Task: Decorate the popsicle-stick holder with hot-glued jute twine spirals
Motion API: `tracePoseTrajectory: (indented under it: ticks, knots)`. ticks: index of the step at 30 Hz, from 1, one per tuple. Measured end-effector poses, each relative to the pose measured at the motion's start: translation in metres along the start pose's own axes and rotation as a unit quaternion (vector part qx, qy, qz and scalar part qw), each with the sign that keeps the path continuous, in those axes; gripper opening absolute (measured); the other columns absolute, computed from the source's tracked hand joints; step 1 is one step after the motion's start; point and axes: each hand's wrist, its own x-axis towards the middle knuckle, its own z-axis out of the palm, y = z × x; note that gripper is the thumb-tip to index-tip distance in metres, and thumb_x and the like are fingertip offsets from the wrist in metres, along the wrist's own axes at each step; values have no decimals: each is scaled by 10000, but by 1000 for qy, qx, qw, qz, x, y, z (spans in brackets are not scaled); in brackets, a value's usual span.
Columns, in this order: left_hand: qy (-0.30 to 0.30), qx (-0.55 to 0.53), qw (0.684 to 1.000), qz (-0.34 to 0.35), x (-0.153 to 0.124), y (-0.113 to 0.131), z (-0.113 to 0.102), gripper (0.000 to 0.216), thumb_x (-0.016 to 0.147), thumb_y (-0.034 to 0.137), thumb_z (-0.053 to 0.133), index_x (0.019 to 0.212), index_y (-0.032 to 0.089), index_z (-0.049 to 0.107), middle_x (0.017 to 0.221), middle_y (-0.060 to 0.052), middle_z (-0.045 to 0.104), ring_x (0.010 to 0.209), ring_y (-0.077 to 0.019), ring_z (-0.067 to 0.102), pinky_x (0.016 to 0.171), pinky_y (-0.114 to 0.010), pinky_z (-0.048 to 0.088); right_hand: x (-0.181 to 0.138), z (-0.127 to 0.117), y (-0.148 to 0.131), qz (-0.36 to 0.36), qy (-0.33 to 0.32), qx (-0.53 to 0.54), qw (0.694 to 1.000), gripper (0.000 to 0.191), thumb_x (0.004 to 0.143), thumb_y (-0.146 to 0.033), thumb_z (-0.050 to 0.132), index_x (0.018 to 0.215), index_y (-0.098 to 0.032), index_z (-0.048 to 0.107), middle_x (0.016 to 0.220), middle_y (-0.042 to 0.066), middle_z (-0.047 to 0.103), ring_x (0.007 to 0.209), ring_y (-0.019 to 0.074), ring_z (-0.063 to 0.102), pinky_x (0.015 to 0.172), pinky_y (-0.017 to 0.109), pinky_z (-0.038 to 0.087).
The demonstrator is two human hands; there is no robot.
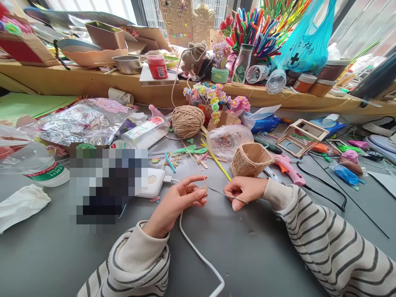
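My left hand (pixel 185 194) is closed in a pinch on a small piece of twine crochet (pixel 203 189), its index finger stretched out above. A strand of twine (pixel 194 154) runs from that finger back to the brown twine ball (pixel 188 121). My right hand (pixel 246 190) is closed around a thin metal crochet hook (pixel 218 191), whose tip reaches the small piece. Just behind the right hand, a twine-covered box (pixel 244 163) lies tilted with its opening to the right.
A pink glue gun (pixel 289 169) with a black cord lies at the right. A white power bank (pixel 151 183) sits left, its white cable (pixel 198 251) crossing the front table. Behind are a clear plastic bag (pixel 229 140), wooden frame (pixel 301 138) and cluttered ledge (pixel 154 88).
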Motion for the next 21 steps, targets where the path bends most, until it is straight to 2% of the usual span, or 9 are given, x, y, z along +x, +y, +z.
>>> tracePoseTrajectory:
  ticks: [7,15,21]
  knots:
    - [-16,21,1000,-11,1,0,-4,398,639,277,660,1012,181,558,610,43,507,598,-93,550,633,-239,438,3,1,-2,-3,5,-13,1000,464,562,-562,600,518,-162,368,466,-86,330,452,34,270,421,197,201]
    - [-18,39,999,-9,1,-1,-3,385,653,268,648,1017,182,555,623,35,516,589,-86,548,604,-218,434,2,0,-7,17,-6,-11,1000,348,625,-383,605,510,-160,363,453,-88,326,451,32,271,420,186,197]
    - [-18,39,999,-6,1,0,-3,399,640,284,653,1010,173,557,619,32,510,578,-93,541,604,-233,439,3,0,-5,6,-16,6,1000,340,644,-362,597,510,-161,358,452,-91,311,447,30,257,424,187,193]
